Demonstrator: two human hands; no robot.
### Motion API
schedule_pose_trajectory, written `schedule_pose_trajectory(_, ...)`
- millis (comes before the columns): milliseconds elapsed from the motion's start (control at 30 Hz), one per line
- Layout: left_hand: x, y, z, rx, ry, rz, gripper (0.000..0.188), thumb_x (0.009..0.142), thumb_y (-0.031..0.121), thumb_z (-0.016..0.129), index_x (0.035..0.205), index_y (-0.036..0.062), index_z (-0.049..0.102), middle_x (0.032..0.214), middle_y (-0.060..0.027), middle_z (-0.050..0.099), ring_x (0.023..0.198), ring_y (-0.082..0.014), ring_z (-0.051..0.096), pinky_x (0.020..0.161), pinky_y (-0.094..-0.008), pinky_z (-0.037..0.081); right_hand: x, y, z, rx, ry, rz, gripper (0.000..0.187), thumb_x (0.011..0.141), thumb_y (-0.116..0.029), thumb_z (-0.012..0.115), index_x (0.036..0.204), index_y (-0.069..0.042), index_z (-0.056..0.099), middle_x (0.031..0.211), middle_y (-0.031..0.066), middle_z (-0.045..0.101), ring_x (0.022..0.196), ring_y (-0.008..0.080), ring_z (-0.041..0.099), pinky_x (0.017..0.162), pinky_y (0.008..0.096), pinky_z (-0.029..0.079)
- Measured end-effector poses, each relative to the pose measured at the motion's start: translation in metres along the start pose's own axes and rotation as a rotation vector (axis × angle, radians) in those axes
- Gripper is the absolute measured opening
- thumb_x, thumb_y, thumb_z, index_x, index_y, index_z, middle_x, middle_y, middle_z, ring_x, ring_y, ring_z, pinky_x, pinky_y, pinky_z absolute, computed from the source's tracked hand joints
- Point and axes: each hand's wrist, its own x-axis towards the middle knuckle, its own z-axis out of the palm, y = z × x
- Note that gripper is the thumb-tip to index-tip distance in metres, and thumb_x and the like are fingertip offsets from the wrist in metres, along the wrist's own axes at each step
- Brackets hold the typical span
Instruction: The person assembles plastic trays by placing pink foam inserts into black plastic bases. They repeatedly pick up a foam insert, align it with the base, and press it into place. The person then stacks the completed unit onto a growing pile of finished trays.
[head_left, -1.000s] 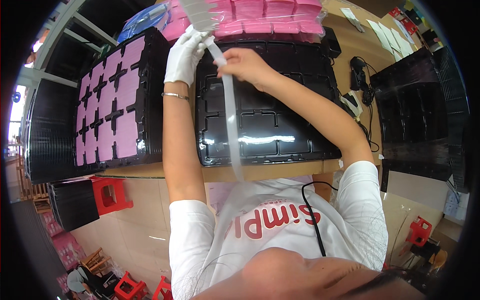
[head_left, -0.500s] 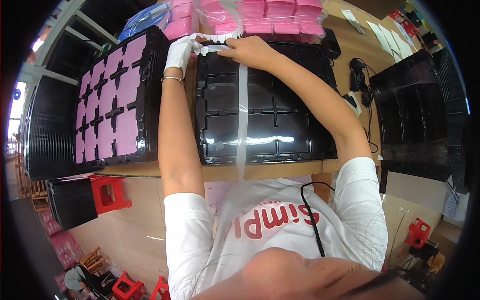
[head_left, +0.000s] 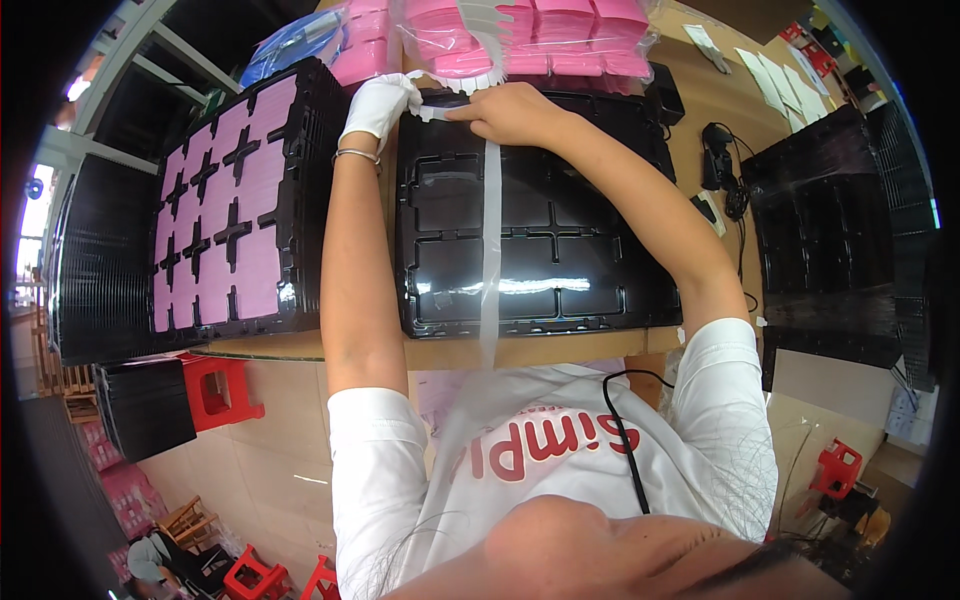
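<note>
Our left hand [head_left: 383, 106] and right hand [head_left: 515, 113] fingers pinch white strip [head_left: 491, 205] over black tray [head_left: 585, 190]; tray stack [head_left: 290, 165] at left has pink slabs [head_left: 255, 290] in its compartments.

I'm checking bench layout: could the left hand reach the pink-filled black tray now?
Probably yes: the left hand is near the pink-filled black tray, nothing visibly between, but seems to hold white tape.

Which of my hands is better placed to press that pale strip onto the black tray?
Your right hand, I'd judge. It is bare and sits where the pale strip starts across the black tray. Your gloved left hand is farther to the side, by the tray's far left corner.
</note>
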Motion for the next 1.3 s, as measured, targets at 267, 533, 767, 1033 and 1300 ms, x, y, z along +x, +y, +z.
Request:
schedule_pose_trajectory(267,-0.014,0.02,0.003,0.129,-0.064,-0.017,0.013,0.081,0.006,0.055,0.08,0.0019,0.068,0.079,-0.0045,0.067,0.077,-0.0129,0.059,0.075,-0.0243,0.044,0.023,-0.015,0.001,-0.155,-0.038,0.003,0.042,0.085,-0.02,0.05,0.12,-0.037,0.064,0.085,0.0052,0.068,0.08,0.0246,0.067,0.067,0.0404,0.054)
schedule_pose_trajectory(533,-0.023,0.045,0.008,0.294,-0.203,-0.008,0.025,0.088,0.028,0.068,0.092,0.0031,0.069,0.082,-0.001,0.068,0.08,-0.0082,0.058,0.086,-0.0243,0.041,-0.001,0.008,0.002,-0.107,-0.016,-0.012,0.031,0.083,-0.022,0.054,0.108,-0.026,0.072,0.082,0.0072,0.068,0.079,0.0274,0.067,0.068,0.0405,0.054)
schedule_pose_trajectory(767,-0.023,0.053,0.036,-0.014,0.09,0.122,0.03,0.087,0.031,0.069,0.098,0.0026,0.067,0.086,-0.0023,0.068,0.075,-0.0071,0.06,0.067,-0.0208,0.045,-0.004,0.004,0.012,0.274,0.25,0.183,0.023,0.081,-0.03,0.061,0.093,-0.015,0.075,0.081,0.0102,0.068,0.078,0.0292,0.066,0.072,0.0405,0.052)
schedule_pose_trajectory(1033,-0.093,0.077,0.054,-0.121,0.187,0.047,0.032,0.089,0.034,0.067,0.095,0.0026,0.064,0.086,-0.002,0.068,0.072,-0.0057,0.061,0.061,-0.0193,0.044,-0.039,-0.043,-0.009,1.238,0.593,0.369,0.019,0.081,-0.015,0.074,0.091,0.001,0.069,0.083,0.0042,0.069,0.075,0.0073,0.06,0.068,0.0226,0.047)
schedule_pose_trajectory(1300,-0.173,0.085,0.076,-0.181,0.158,0.002,0.025,0.085,0.027,0.073,0.091,0.0034,0.069,0.076,0.002,0.064,0.061,-0.0022,0.052,0.056,-0.0175,0.038,-0.131,-0.095,-0.05,0.793,0.724,-0.012,0.009,0.076,-0.006,0.076,0.085,-0.008,0.072,0.09,-0.0004,0.051,0.07,0.0045,0.047,0.058,0.0199,0.038)
